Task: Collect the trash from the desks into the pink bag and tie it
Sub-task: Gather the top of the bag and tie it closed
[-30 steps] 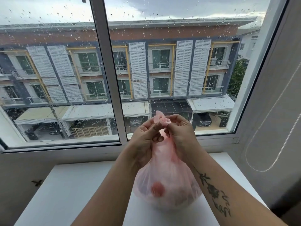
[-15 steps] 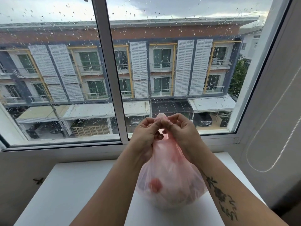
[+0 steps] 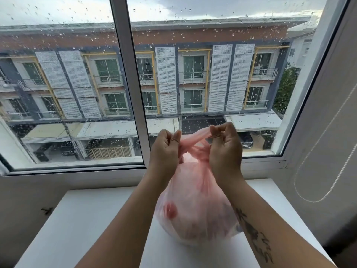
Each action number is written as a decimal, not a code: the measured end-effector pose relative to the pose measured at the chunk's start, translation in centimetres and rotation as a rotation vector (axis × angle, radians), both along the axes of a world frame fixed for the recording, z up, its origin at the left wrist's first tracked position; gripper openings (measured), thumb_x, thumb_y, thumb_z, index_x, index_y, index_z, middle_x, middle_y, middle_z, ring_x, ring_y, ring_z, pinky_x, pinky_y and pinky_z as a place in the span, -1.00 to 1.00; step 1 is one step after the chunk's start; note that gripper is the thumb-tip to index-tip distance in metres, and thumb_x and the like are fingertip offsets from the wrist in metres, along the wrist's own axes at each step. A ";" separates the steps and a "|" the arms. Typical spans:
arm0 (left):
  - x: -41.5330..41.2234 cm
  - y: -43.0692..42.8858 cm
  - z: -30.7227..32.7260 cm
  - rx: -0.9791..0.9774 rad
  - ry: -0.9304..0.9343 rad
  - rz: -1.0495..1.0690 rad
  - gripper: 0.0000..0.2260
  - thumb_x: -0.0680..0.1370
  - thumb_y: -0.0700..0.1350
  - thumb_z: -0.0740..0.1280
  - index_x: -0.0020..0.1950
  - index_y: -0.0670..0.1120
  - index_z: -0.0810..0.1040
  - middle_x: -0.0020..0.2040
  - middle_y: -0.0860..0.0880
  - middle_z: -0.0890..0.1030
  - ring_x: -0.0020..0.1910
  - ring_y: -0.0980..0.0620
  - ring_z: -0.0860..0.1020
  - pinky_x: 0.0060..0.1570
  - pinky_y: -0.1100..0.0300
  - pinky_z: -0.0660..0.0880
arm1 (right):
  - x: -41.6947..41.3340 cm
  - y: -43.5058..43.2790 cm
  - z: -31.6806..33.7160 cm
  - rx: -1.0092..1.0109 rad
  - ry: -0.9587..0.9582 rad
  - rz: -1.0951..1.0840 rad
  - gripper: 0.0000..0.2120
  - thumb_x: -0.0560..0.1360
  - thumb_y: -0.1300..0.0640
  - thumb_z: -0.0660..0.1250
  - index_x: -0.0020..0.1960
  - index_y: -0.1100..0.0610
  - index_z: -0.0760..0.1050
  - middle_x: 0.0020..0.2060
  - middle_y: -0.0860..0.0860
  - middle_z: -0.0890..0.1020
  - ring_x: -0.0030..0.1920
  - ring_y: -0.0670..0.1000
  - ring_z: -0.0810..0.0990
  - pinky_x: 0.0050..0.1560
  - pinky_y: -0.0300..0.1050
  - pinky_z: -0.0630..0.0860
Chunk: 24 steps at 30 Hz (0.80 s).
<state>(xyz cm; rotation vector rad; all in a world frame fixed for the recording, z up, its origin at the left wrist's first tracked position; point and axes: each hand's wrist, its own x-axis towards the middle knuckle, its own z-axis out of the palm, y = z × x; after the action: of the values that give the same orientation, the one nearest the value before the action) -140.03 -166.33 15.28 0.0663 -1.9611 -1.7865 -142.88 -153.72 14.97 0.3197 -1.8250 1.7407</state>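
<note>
A full, translucent pink bag [image 3: 195, 213] stands on the white desk [image 3: 87, 225] below the window. Something red shows through its left side. Its neck is gathered and twisted between my two hands. My left hand [image 3: 165, 151] pinches one end of the bag's top, fingers curled. My right hand [image 3: 225, 149] pinches the other end, and a stretched strip of pink plastic [image 3: 195, 137] spans between the two hands above the neck.
A large window [image 3: 131, 84] with a white frame rises right behind the desk, rain drops on the glass. A white wall [image 3: 328, 151] with a looped bead cord [image 3: 316, 182] stands on the right. The desk's front edge is out of view.
My hands were together at the bag's top; now they have moved apart, left and right, stretching the bag's ends between them.
</note>
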 end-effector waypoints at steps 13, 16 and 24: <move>-0.6 1.4 -0.6 -0.062 0.040 0.178 -0.70 0.62 0.09 0.25 -0.20 -0.04 0.29 -0.31 -0.14 0.44 -0.35 -0.05 0.39 -0.32 -0.05 0.39 | -0.3 2.2 -0.4 0.503 -0.157 0.376 -0.75 0.59 -0.01 0.23 -0.14 0.08 0.60 -0.10 -0.01 0.56 -0.08 -0.19 0.53 -0.13 -0.37 0.41; -0.5 1.2 -0.5 -0.012 0.013 0.091 -0.70 0.61 0.06 0.28 -0.20 -0.08 0.31 -0.34 -0.11 0.40 -0.38 -0.02 0.35 -0.35 0.02 0.34 | 0.5 2.6 -0.4 0.556 -0.291 0.535 -0.88 0.46 -0.09 0.42 -0.09 -0.06 0.57 -0.03 -0.06 0.52 -0.07 -0.19 0.54 -0.07 -0.33 0.46; -0.3 1.1 -0.2 0.054 -0.050 -0.038 -0.68 0.60 0.16 0.18 -0.04 -0.11 0.37 -0.36 0.00 0.42 -0.50 0.17 0.36 -0.43 0.24 0.34 | -0.4 2.9 -1.1 0.669 -0.306 0.412 -0.96 0.51 0.15 0.34 -0.08 0.07 0.57 -0.27 -0.05 0.61 -0.28 -0.05 0.52 -0.23 -0.10 0.44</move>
<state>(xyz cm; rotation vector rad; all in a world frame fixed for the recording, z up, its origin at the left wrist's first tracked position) -140.31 -165.20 15.06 0.0929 -1.9611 -1.8798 -143.23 -150.84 13.84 0.7729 -2.6998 1.4186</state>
